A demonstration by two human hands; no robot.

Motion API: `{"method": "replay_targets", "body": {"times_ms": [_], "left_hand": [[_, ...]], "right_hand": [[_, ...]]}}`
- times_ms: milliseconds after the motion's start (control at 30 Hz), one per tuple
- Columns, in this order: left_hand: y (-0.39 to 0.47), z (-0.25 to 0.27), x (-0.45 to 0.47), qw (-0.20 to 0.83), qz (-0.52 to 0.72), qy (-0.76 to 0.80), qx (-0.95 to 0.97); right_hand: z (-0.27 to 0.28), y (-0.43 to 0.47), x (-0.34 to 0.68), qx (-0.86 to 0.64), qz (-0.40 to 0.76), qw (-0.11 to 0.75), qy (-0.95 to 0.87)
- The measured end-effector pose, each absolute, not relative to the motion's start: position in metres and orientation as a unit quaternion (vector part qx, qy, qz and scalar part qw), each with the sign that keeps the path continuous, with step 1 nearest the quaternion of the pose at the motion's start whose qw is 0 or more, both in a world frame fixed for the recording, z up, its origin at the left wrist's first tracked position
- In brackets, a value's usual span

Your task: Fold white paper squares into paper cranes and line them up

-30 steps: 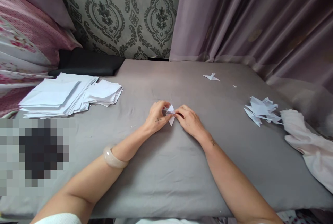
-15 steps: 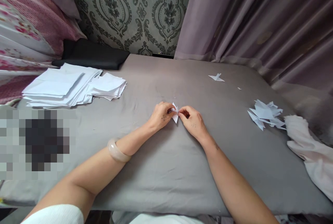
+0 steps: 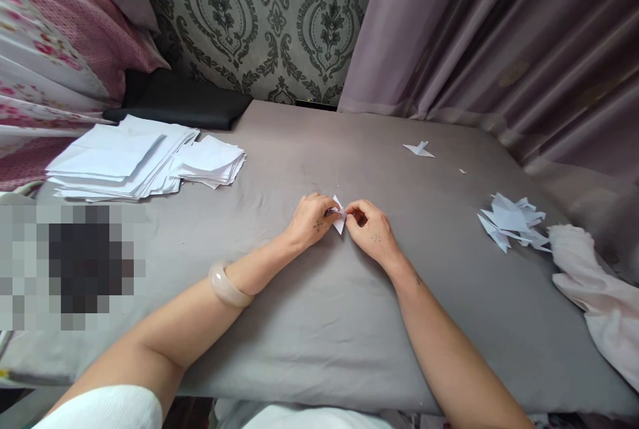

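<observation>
A small folded white paper piece, seemingly a paper crane [image 3: 339, 223], is held just above the grey cloth in the middle of the view. My left hand [image 3: 313, 221] pinches its left side between thumb and fingers. From the other side, my right hand [image 3: 371, 229] pinches the right edge with thumb and forefinger. Its pointed ends stick out above and below my fingertips, and the rest is hidden behind them. A finished-looking paper crane [image 3: 420, 149] lies farther back on the right. Several more folded paper cranes [image 3: 514, 219] are heaped at the right.
On the left lie a big stack of white paper sheets [image 3: 107, 153] and a smaller stack of paper squares [image 3: 210, 157]. Behind them is a black folded item [image 3: 180, 100]. A pale cloth [image 3: 594, 283] lies at the right edge of the grey-covered surface [image 3: 299, 322]. Curtains [image 3: 449, 30] hang behind.
Both hands keep their pinch on the folded paper and have barely moved. The whole view has shifted slightly.
</observation>
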State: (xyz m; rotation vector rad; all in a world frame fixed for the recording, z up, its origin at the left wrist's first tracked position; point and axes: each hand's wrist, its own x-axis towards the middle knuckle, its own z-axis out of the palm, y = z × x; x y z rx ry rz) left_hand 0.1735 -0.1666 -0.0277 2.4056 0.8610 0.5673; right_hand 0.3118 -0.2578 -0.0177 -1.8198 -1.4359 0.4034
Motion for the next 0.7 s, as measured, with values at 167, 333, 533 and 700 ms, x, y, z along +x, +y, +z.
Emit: {"method": "replay_targets", "body": {"times_ms": [167, 333, 533, 700], "left_hand": [[-0.1664, -0.0293, 0.1735, 0.251, 0.210, 0.312, 0.892], [-0.1666, -0.0280, 0.1736, 0.253, 0.209, 0.322, 0.888], [-0.1648, -0.0297, 0.1736, 0.255, 0.209, 0.314, 0.890], [-0.1647, -0.0306, 0.1738, 0.257, 0.209, 0.311, 0.891]], "right_hand": [[-0.0195, -0.2567, 0.3122, -0.722, 0.168, 0.376, -0.556], [-0.0189, -0.2582, 0.3112, -0.739, 0.157, 0.367, -0.543], [-0.0203, -0.2598, 0.3113, -0.740, 0.155, 0.364, -0.544], [-0.0205, -0.2585, 0.3121, -0.734, 0.158, 0.367, -0.549]]}}
